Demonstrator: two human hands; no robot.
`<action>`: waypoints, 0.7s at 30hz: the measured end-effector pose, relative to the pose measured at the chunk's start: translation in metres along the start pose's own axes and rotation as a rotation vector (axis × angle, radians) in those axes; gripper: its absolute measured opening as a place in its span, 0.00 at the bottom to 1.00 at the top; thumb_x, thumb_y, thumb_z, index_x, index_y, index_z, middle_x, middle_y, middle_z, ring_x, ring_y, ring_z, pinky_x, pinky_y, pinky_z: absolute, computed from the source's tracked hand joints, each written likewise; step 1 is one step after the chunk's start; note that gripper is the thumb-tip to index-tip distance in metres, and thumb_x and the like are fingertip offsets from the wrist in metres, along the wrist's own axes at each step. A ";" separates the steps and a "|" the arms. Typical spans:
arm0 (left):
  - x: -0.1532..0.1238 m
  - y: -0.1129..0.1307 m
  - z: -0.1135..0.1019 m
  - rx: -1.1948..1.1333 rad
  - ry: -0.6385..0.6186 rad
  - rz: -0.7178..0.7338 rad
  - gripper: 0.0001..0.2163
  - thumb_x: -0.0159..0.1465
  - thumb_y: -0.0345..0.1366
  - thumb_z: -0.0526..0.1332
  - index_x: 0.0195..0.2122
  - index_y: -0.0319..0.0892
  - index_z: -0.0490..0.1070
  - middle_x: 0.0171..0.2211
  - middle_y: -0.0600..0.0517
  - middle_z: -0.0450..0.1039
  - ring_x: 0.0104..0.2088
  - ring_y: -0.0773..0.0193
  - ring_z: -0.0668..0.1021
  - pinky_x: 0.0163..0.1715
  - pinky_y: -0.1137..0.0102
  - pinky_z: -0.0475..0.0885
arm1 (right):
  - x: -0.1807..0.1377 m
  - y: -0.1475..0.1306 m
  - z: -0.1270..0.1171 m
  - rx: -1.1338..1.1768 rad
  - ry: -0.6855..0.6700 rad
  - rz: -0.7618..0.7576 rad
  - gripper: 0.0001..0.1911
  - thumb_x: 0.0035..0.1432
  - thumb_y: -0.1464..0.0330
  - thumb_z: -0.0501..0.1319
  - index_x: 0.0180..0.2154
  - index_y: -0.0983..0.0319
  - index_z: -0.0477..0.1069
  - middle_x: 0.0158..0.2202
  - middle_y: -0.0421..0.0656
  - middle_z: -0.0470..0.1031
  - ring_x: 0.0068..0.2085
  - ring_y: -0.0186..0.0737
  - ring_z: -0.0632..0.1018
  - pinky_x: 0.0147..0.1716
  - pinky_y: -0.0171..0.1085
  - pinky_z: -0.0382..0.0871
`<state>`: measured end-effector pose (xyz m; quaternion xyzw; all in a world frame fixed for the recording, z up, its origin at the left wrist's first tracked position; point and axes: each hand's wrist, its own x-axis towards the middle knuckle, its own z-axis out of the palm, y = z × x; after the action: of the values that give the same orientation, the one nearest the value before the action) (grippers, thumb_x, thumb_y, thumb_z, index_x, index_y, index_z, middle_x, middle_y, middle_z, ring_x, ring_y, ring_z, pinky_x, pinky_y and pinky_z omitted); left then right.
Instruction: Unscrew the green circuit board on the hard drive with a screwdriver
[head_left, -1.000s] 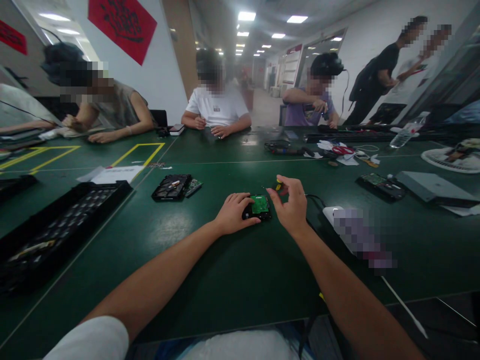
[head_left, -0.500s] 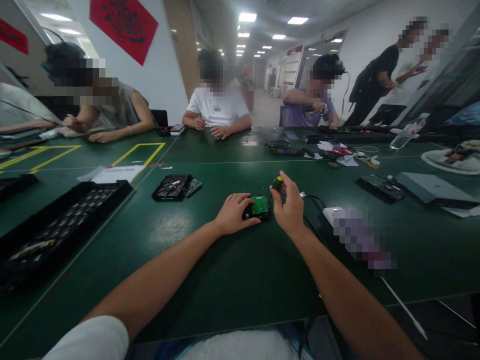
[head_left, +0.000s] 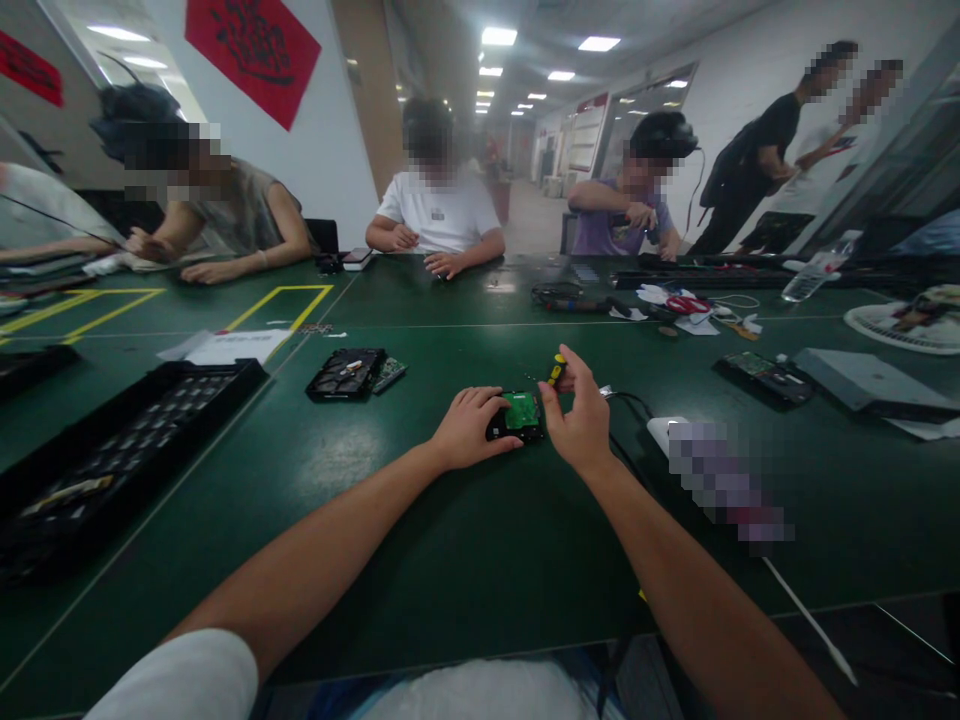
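Observation:
A hard drive (head_left: 522, 412) lies on the green table, its green circuit board facing up. My left hand (head_left: 472, 428) grips its left side, thumb along the near edge and fingers over the far edge. In my right hand (head_left: 579, 410) is a screwdriver (head_left: 556, 370) with a yellow and black handle, pinched between thumb and fingers and standing roughly upright, slightly tilted. Its shaft and tip are hidden by my hand, so I cannot tell whether it touches the drive. Tiny dark bits (head_left: 529, 377), perhaps screws, lie just beyond the drive.
To the left stand a long black tray (head_left: 150, 420) and a black casing (head_left: 345, 374) with a circuit board (head_left: 390, 374) beside it. On the right are a power strip (head_left: 667, 432), another opened drive (head_left: 763, 378) and a grey box (head_left: 877, 380). Several people sit across the table.
The screwdriver's handle has turned in my right fingers, showing more of its yellow side. My left hand and the hard drive stay in place; the view shifts slightly.

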<state>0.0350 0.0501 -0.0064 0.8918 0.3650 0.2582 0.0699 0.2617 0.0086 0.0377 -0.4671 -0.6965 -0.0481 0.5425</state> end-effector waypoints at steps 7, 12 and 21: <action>0.000 0.000 0.000 -0.001 -0.001 -0.002 0.32 0.64 0.63 0.69 0.60 0.47 0.73 0.66 0.40 0.69 0.66 0.40 0.72 0.67 0.43 0.64 | 0.002 0.002 -0.002 -0.046 0.047 -0.036 0.28 0.70 0.60 0.65 0.68 0.53 0.64 0.52 0.50 0.76 0.43 0.48 0.80 0.44 0.52 0.82; 0.000 -0.001 0.001 0.007 -0.002 0.001 0.32 0.64 0.63 0.69 0.60 0.46 0.73 0.66 0.39 0.70 0.66 0.41 0.72 0.67 0.44 0.64 | 0.001 0.003 -0.002 -0.041 0.026 -0.021 0.29 0.73 0.62 0.61 0.71 0.54 0.61 0.53 0.50 0.77 0.45 0.48 0.81 0.47 0.53 0.81; 0.000 0.000 0.001 0.008 0.006 0.013 0.32 0.65 0.62 0.69 0.60 0.45 0.73 0.66 0.38 0.70 0.66 0.41 0.72 0.67 0.45 0.64 | 0.004 0.003 -0.003 -0.052 0.075 -0.026 0.26 0.70 0.61 0.65 0.66 0.55 0.66 0.53 0.51 0.74 0.45 0.48 0.78 0.44 0.51 0.82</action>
<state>0.0353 0.0505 -0.0070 0.8936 0.3603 0.2600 0.0634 0.2657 0.0105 0.0405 -0.4700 -0.6803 -0.0905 0.5552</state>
